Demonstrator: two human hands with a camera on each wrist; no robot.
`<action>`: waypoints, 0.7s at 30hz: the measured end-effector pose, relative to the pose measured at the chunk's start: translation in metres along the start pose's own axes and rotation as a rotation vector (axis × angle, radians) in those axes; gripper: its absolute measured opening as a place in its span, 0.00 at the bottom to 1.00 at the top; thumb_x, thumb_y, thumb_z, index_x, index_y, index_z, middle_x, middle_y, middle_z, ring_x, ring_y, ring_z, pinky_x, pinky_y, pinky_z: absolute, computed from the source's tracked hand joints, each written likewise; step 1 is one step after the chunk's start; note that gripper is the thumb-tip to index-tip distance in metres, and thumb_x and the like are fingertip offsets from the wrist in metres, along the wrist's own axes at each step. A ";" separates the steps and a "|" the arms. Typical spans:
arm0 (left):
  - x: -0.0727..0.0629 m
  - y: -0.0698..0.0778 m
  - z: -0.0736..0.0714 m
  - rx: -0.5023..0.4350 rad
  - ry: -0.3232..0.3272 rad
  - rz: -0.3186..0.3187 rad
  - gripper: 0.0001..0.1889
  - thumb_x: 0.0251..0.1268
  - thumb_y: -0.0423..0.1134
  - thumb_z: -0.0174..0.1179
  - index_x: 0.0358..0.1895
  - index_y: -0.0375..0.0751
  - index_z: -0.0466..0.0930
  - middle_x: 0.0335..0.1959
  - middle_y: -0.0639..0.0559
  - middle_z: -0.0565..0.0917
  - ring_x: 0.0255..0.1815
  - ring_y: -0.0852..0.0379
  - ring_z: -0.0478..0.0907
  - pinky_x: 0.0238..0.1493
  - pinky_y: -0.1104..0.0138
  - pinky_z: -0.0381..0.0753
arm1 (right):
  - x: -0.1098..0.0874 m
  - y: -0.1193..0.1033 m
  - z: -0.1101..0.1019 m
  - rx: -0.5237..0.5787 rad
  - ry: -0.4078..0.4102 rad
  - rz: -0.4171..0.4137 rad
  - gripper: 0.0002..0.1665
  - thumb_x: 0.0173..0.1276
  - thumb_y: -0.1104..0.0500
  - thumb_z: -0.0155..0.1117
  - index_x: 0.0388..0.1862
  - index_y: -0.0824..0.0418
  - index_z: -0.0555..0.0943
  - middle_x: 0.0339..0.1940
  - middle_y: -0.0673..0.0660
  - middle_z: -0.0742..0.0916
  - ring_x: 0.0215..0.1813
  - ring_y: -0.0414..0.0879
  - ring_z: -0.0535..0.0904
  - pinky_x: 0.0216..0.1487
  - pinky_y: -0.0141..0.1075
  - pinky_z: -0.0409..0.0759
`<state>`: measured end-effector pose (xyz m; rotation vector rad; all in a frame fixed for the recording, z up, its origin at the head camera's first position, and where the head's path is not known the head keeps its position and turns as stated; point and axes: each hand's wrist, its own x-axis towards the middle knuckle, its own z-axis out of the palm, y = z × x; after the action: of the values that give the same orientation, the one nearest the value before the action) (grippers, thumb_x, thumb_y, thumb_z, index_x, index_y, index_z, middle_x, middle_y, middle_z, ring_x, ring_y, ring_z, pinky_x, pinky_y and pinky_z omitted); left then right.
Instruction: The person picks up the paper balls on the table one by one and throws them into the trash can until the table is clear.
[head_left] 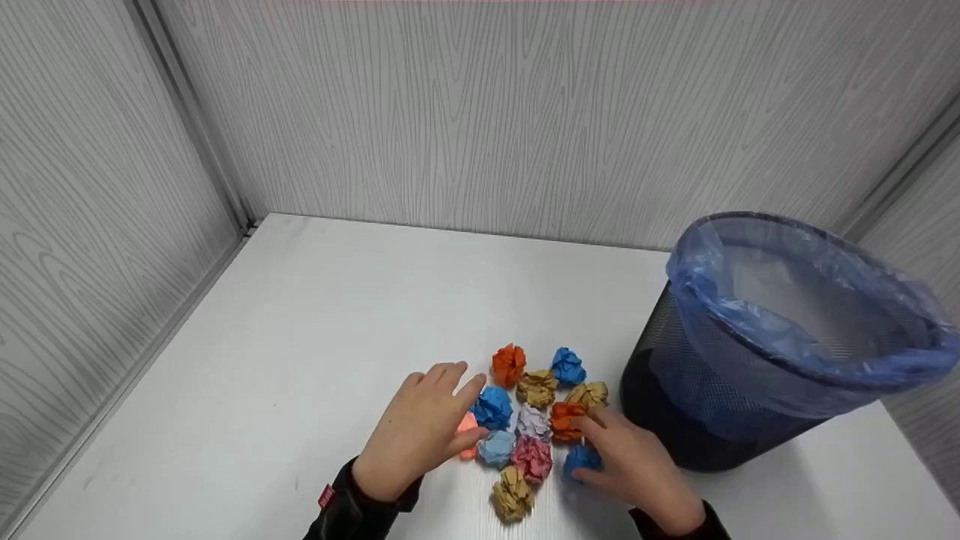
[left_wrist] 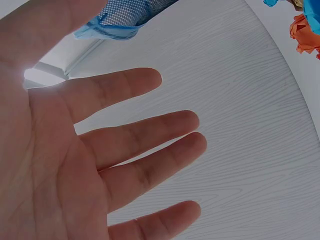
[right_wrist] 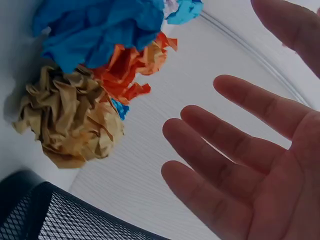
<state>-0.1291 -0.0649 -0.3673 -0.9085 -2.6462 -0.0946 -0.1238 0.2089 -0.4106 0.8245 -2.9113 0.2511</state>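
Nothing is grasped by the left grip (head_left: 421, 429) or the right grip (head_left: 637, 465); both are held released, fingers parted. A coral ball (head_left: 466, 424) is partly covered by the left thumb. Whether an orange ball (head_left: 565, 421) and a blue ball (head_left: 580, 459) are touched by the right fingers cannot be told. All visible paper balls are clustered on the bench (head_left: 337, 315), near the bag-lined bin (head_left: 656, 409). Little is judged done: every ball seen is left unheld; the bin's bottom is hidden.

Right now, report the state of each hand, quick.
Left hand: open, fingers spread, holding nothing.
Right hand: open, palm empty, by the crumpled paper balls.
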 end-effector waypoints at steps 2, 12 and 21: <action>0.000 0.000 0.000 -0.006 -0.003 -0.001 0.30 0.53 0.60 0.54 0.55 0.44 0.71 0.51 0.44 0.74 0.52 0.50 0.69 0.45 0.59 0.71 | 0.001 0.000 0.004 -0.002 -0.015 -0.008 0.30 0.41 0.49 0.72 0.44 0.56 0.75 0.36 0.49 0.74 0.31 0.41 0.70 0.22 0.33 0.68; 0.000 0.000 -0.001 -0.019 -0.032 -0.011 0.30 0.52 0.59 0.55 0.55 0.44 0.71 0.51 0.44 0.74 0.52 0.50 0.69 0.44 0.58 0.71 | 0.007 -0.002 0.016 -0.004 -0.121 -0.005 0.27 0.38 0.55 0.74 0.40 0.57 0.75 0.33 0.52 0.76 0.31 0.46 0.73 0.25 0.38 0.71; 0.000 0.001 -0.001 -0.032 -0.047 -0.017 0.30 0.53 0.60 0.54 0.57 0.46 0.70 0.52 0.44 0.73 0.54 0.50 0.68 0.46 0.58 0.70 | 0.007 -0.001 0.023 -0.004 -0.150 -0.006 0.22 0.38 0.60 0.72 0.37 0.57 0.76 0.31 0.53 0.77 0.32 0.48 0.73 0.26 0.40 0.71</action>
<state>-0.1283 -0.0647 -0.3668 -0.9091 -2.7039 -0.1220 -0.1306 0.1997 -0.4318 0.8881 -3.0463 0.1900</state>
